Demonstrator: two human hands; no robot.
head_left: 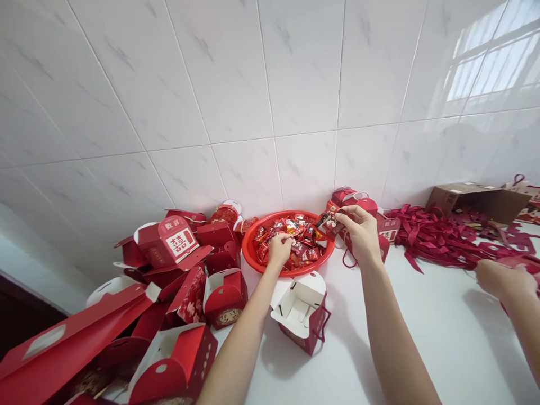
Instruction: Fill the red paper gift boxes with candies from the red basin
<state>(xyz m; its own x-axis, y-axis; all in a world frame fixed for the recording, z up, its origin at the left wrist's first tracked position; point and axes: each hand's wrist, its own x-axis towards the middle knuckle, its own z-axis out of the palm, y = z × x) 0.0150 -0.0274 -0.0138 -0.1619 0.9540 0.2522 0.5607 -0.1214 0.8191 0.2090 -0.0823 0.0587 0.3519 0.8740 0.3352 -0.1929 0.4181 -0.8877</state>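
A red plastic basket (246, 260) full of shiny wrapped candies (301, 247) stands against the wall. My left hand (279, 251) reaches into it, fingers closed in a pinch among the candies; what they hold, if anything, is hidden. Over the basket's right rim, my right hand (358, 225) grips a dark red printed candy packet (329, 223) between thumb and fingers. In front of the basket, between my forearms, sits an open red gift box (301, 309) with a white inside and a cord handle on its right side. Its inside shows no candy.
Many red gift boxes (177, 242), several open, are heaped on the left. More boxes (352, 197) stand behind my right hand. Dark red ribbons (439, 236) lie piled by a cardboard box (476, 197). Another person's hand (504, 278) is at the right edge of the white table (422, 320).
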